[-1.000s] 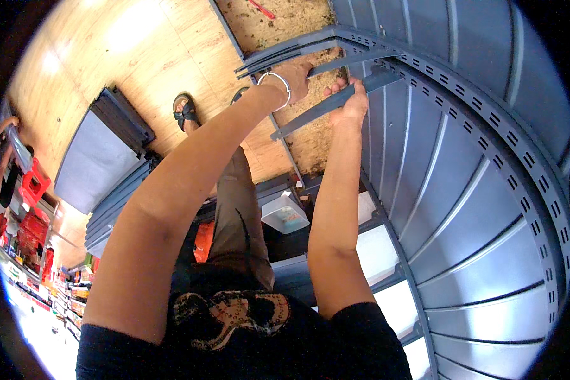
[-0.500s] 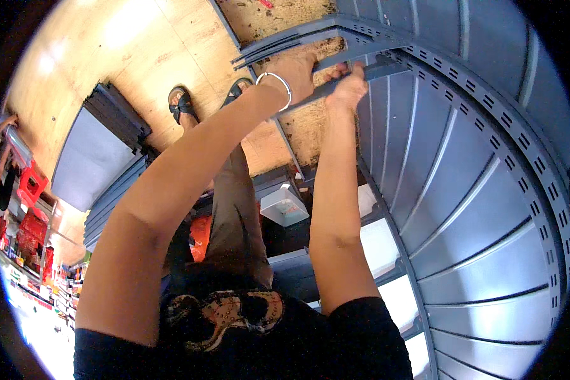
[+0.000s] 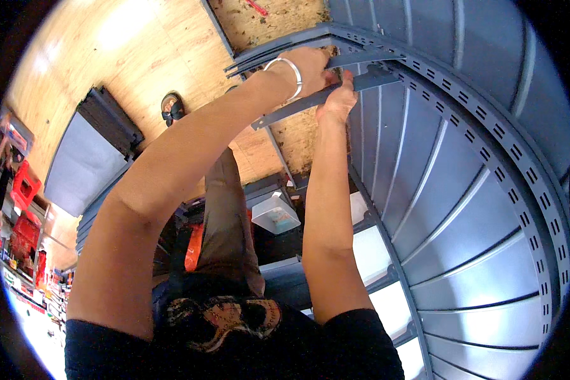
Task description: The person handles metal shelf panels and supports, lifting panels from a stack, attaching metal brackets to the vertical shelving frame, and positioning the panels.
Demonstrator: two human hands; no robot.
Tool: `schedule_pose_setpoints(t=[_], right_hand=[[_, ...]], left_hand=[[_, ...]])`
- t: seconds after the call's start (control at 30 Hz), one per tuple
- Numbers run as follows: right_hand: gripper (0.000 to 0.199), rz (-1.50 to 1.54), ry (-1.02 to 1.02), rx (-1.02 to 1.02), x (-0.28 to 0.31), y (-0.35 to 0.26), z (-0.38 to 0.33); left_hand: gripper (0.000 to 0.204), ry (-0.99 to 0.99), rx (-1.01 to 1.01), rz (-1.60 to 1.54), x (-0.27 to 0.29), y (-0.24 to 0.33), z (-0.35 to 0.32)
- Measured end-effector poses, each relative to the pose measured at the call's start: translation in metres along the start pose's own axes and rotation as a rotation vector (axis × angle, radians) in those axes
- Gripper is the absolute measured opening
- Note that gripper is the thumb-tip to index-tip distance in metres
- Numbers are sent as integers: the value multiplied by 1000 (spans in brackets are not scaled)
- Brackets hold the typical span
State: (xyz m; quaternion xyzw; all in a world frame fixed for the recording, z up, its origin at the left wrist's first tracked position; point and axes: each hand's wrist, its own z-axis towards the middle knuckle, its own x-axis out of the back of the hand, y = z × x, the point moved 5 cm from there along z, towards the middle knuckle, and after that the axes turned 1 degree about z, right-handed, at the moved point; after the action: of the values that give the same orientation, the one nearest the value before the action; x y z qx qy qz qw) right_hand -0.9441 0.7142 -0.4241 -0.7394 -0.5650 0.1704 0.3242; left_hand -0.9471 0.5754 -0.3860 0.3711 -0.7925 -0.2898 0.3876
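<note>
My left hand [image 3: 310,66], with a pale bangle at its wrist, is closed round one end of a grey metal shelf bracket [image 3: 368,58]. The bracket's far end meets the slotted metal upright [image 3: 491,126] on the panel wall. Just below, my right hand [image 3: 338,101] grips a second grey bracket [image 3: 375,80], thumb up against it. This lower bracket slants down to the left past my left wrist, and its tapered end sticks out free. At the right its other end lies by the upright; whether it is hooked in cannot be made out.
Ribbed grey panels [image 3: 449,209] curve along the right. Below my right hand are a white plastic bin [image 3: 276,214] and pale boxes [image 3: 370,253]. Stacked grey shelf panels [image 3: 85,161] lie on the wooden floor [image 3: 139,50] at left, with red stools [image 3: 24,185] beyond.
Both hands have shifted slightly, the right one down and left. The lower bracket has dropped away from the upper one, and its left end now shows past my left wrist.
</note>
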Motion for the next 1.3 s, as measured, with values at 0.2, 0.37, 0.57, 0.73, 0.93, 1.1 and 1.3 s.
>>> schedule_pose_setpoints(t=[0.2,0.37,0.57,0.73,0.93,1.1,1.3], right_hand=[[34,61,-54,96,29,22,41],[37,90,-159,-31,25,26,31],[46,-29,97,-87,7,-5,-7],[37,-17,116,-23,7,-14,-15],[35,15,29,-159,27,3,15],[38,-65,-43,-191,31,-24,26],[38,-23,261,86,4,-17,46]], left_hand=[[51,-85,151,-67,4,48,-31],[59,-143,233,-208,-19,56,-20],[48,-35,342,-215,-7,-7,-38],[51,71,528,-381,22,-52,-149],[53,392,636,-502,-7,-140,-301],[56,490,802,-537,-57,-190,-400],[56,488,690,-619,-80,-169,-424]])
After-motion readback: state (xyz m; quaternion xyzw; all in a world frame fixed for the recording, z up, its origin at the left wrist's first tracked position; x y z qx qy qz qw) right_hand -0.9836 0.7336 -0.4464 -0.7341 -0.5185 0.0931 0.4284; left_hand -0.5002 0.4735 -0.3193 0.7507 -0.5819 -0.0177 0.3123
